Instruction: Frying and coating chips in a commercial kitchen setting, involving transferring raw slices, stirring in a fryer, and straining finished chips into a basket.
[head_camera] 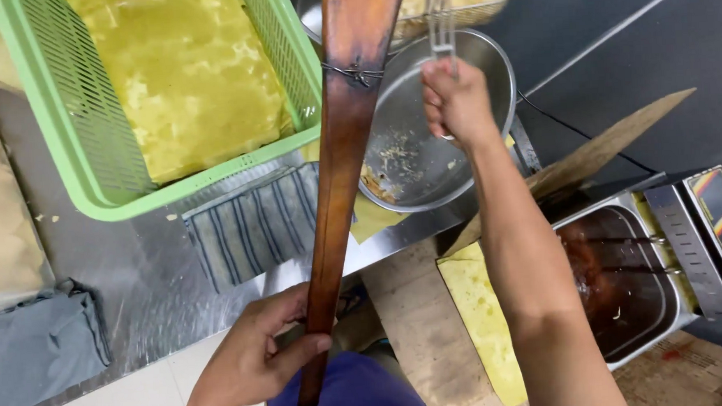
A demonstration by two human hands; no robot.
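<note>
My left hand [254, 361] grips the lower end of a long dark wooden handle [340, 188] that runs up and out of the top of the view, with wire wound around it near the top. My right hand [455, 103] is closed on a metal fork [440, 22], tines pointing up, above a round metal bowl [412, 155] holding crumbs. Behind the bowl a wire strainer [450, 13] carries pale fried pieces.
A green plastic basket [87, 160] lined with oily yellow paper sits on the steel counter [134, 272], beside a striped cloth [247, 225] and a grey cloth [31, 348]. A deep fryer [628, 279] with dark oil stands at the right, beside a cardboard sheet [597, 149].
</note>
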